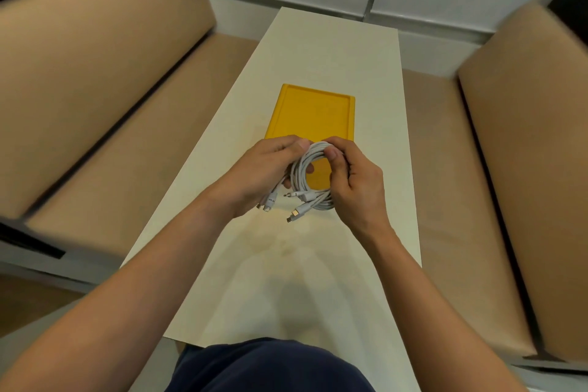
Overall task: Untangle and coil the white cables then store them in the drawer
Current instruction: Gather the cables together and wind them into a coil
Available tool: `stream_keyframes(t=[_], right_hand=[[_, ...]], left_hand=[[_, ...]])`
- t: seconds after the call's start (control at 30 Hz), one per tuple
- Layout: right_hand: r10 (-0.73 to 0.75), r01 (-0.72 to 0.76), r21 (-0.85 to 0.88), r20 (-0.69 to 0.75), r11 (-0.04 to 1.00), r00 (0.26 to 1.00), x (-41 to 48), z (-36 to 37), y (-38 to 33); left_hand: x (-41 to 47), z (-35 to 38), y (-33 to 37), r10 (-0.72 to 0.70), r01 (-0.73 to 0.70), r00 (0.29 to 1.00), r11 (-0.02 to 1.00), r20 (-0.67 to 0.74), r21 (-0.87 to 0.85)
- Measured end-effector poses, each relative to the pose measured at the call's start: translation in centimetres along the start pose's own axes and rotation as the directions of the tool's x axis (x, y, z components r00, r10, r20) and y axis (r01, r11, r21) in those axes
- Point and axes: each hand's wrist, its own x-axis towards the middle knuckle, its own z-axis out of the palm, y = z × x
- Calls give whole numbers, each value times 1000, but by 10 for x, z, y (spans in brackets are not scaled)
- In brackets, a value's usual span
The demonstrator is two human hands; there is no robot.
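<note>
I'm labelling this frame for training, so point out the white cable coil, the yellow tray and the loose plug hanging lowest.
white cable coil (299,169), head view, on the left arc of the loops.
yellow tray (313,111), head view, on its bare floor.
loose plug (294,212), head view, on its connector body.

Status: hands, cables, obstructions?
Left hand and right hand both grip the coiled white cables. Plug ends hang loose; coil above near edge of yellow tray. Nothing in the way.
</note>
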Motion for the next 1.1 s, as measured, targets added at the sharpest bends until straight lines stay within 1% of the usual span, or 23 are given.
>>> stream_keyframes(t=[0.07,0.17,0.23,0.27,0.33,0.37,0.43,0.47,0.5,0.53,0.6,0.63,0.73,0.83,0.9,0.97,1.0,1.03,1.07,1.1], right_hand=[[-20,20,4,40,1000,999,-2,-3,4],[-50,50,1,90,999,995,-6,-7,6],[-54,54,5,97,999,994,-8,-9,7],[-55,55,8,97,998,994,-9,-9,8],[-55,54,15,95,998,994,-10,-12,8],[-51,49,20,92,999,994,-10,-12,9],[-41,39,23,91,999,995,-10,-13,9],[-40,39,21,94,999,995,-10,-13,9],[-38,36,24,96,999,995,-10,-13,9],[-32,29,35,99,999,995,-10,-14,9],[-13,6,74,98,997,995,-10,-15,9],[-4,-5,92,94,996,996,-9,-15,9],[24,-36,137,83,990,996,-9,-17,7],[47,-64,177,103,982,994,-8,-20,3],[60,-82,208,109,975,992,-7,-22,-1],[58,-82,226,111,971,992,-7,-24,-5],[47,-73,229,115,971,992,-7,-24,-7],[32,-59,226,121,972,992,-8,-24,-8],[17,-45,217,128,975,992,-8,-23,-10],[7,-34,207,133,978,991,-8,-23,-10]], left_hand=[[-1,-10,1,-60,65,992,997,107,-39],[-1,-22,1,-116,144,952,986,283,-79],[-2,-30,0,-129,162,918,985,376,-57],[-3,-33,-1,-141,167,905,985,401,-31],[-4,-36,-2,-147,145,898,989,414,37],[-5,-35,-3,-136,109,908,990,395,89],[-5,-31,-1,-91,17,949,970,302,241],[-5,-28,1,-57,-30,968,940,244,339],[-4,-25,2,-10,-82,980,887,196,455],[-4,-22,1,41,-136,983,812,176,567],[-4,-17,-3,114,-217,975,664,189,715],[-5,-16,-5,118,-227,973,619,196,752],[-7,-16,-9,124,-250,968,529,218,811],[-10,-16,-7,242,-334,939,476,244,814],[-9,-14,-10,315,-344,921,374,231,861],[-4,-15,-17,392,-315,898,254,201,914],[-2,-16,-20,426,-300,885,211,188,931],[1,-18,-21,458,-289,871,187,177,939],[2,-20,-22,486,-286,858,187,165,940],[3,-21,-22,502,-289,852,212,149,934]])
